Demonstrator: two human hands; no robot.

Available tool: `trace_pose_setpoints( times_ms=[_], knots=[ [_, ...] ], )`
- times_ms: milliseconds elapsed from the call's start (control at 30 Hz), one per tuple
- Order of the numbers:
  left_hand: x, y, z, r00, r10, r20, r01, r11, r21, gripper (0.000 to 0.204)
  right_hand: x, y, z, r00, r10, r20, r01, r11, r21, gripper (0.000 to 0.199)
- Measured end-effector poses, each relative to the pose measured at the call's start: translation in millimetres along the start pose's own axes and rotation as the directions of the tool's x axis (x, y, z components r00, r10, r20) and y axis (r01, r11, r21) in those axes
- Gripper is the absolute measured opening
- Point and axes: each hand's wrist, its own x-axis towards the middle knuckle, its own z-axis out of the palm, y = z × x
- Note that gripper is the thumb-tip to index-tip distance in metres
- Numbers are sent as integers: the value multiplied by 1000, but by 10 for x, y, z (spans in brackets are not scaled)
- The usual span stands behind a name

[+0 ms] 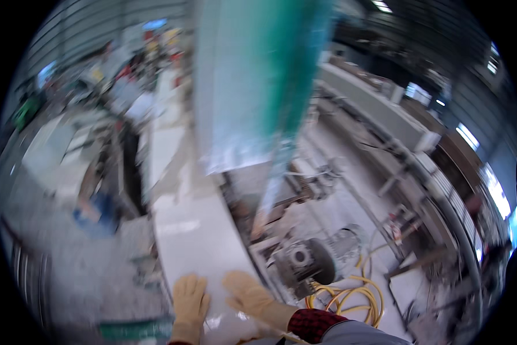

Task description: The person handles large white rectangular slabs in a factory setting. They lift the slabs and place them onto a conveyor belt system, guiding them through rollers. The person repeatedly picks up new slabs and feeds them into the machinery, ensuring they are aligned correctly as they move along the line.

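Workshop floor all around, pretty blurry, with long grey machine lines running off to the right and bright windows (468, 135) on the far wall. Both hands wear tan work gloves and lie on a white slab (198, 241) that runs away from the person along a conveyor. Left hand (189, 299) is flat on the slab's near end, fingers spread and relaxed, not gripping anything. Right hand (250, 296) sits just beside it, also pressed flat with fingers loose, red plaid cuff (311, 322) showing at the wrist. Big teal-green sheet (258, 75) stands upright ahead, above the slab's far end. Right of the slab sits a grey motor (307, 259) with a coiled yellow hose (350, 296) on the floor next to it. Far left there's another person (133, 109) in a light top, too smeared to say much. Coloured signs (160, 31) up at the back are just yellow, red and blue blobs.
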Motion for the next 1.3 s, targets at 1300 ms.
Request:
trace_pose_setpoints(
  times_ms=[1300],
  knots=[
    [-4059,651,-511,907,-406,-112,407,774,485,64,-322,-1286,1323,876,-482,-32,482,866,133,48]
  ],
)
